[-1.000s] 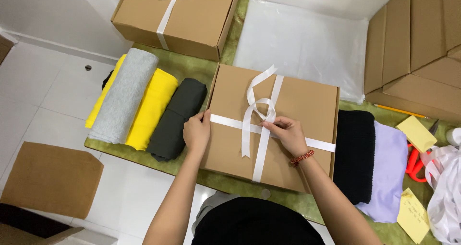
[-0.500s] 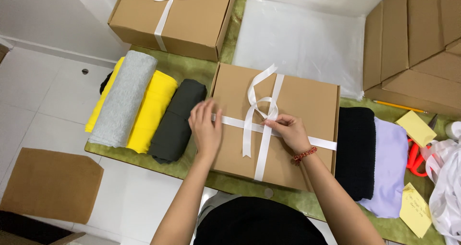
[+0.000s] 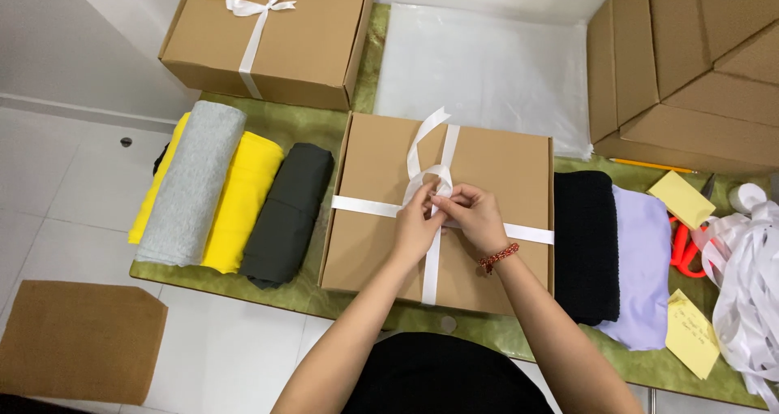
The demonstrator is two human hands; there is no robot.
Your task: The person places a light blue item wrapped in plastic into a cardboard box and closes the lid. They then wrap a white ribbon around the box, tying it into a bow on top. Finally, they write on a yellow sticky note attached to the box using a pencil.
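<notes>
Currently, centre of frame: cardboard box (image 3: 381,219) is lying flat on the green table (image 3: 324,130), white ribbon (image 3: 434,195) crossing its lid.
Left hand (image 3: 416,229): fingers are pinching the ribbon at the crossing point, grasping it.
Right hand (image 3: 477,217): fingertips are gripping the same knot, touching the left hand; a red bead bracelet (image 3: 497,257) is sitting on the wrist.
Left of box: grey (image 3: 195,178), yellow (image 3: 243,199) and dark rolled cloths (image 3: 288,215) are lying side by side.
Right of box: black folded cloth (image 3: 584,243) and lilac cloth (image 3: 641,268) are lying beside each other.
Upper left of frame: second box (image 3: 308,40) is sitting tied with a bow.
Right edge: loose ribbon pile (image 3: 742,276) and orange scissors (image 3: 682,247) are lying near yellow notes (image 3: 690,333).
</notes>
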